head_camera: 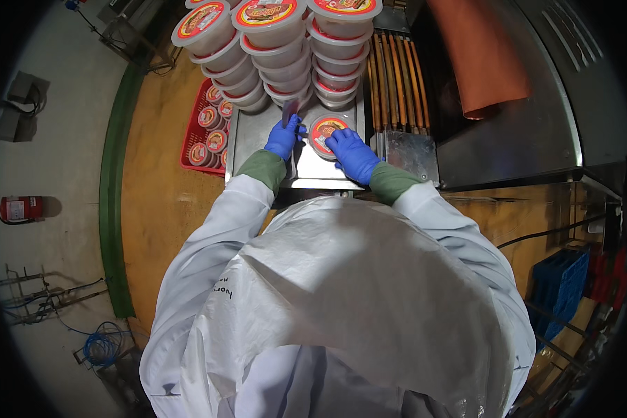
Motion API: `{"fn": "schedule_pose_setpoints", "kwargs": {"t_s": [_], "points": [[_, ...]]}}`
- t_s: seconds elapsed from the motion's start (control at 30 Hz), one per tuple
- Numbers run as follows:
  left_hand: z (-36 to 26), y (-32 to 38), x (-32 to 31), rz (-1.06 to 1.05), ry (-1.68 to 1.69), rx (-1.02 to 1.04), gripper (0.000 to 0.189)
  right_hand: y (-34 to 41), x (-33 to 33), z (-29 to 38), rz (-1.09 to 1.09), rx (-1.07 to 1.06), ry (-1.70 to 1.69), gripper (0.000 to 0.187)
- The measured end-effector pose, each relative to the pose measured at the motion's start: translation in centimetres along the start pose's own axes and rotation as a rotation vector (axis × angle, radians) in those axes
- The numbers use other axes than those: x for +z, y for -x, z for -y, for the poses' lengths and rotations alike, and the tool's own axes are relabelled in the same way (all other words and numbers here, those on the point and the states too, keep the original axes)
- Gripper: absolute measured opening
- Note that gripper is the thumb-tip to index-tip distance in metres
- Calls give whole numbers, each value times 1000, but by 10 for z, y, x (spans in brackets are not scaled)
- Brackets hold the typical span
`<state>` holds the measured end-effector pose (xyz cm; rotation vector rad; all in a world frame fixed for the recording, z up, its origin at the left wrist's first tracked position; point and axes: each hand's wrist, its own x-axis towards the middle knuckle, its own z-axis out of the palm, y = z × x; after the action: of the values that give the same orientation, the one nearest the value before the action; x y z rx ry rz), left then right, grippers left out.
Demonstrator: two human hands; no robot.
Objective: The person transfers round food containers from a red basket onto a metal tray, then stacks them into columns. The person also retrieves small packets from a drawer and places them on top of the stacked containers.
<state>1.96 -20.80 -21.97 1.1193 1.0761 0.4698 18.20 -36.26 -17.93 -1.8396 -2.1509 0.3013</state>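
My left hand (284, 138), in a blue glove, is closed on a small dark flat item (289, 111) that sticks up from its fingertips; what it is I cannot tell. My right hand (354, 154), gloved in blue as well, rests with its fingers on the lid and right edge of a round plastic tub (321, 135) with a red and yellow label. That tub stands on a stainless steel table (251, 137). Just beyond my hands rise several stacks of lidded translucent plastic tubs (279, 65), their top lids bearing similar labels.
A red plastic crate (189, 137) of smaller labelled tubs is left of the table. On the right are a row of brownish bars (399, 83), a steel machine (527, 141) and a hanging orange sheet (486, 62). Blue plastic crates (559, 287) stand at the lower right.
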Motion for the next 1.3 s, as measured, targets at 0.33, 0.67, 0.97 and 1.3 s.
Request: {"fn": "schedule_pose_setpoints", "kwargs": {"t_s": [0.33, 0.67, 0.97, 1.3], "points": [[-11, -14, 47, 176, 719, -449, 17, 18, -154, -26, -360, 535, 97, 87], [-14, -18, 96, -209, 240, -120, 15, -74, -232, 25, -520, 13, 179, 41], [-152, 135, -15, 521, 625, -190, 43, 9, -238, 67, -524, -116, 106, 44], [-244, 171, 24, 587, 186, 426, 39, -20, -268, 80, -365, -31, -1543, 23]]}}
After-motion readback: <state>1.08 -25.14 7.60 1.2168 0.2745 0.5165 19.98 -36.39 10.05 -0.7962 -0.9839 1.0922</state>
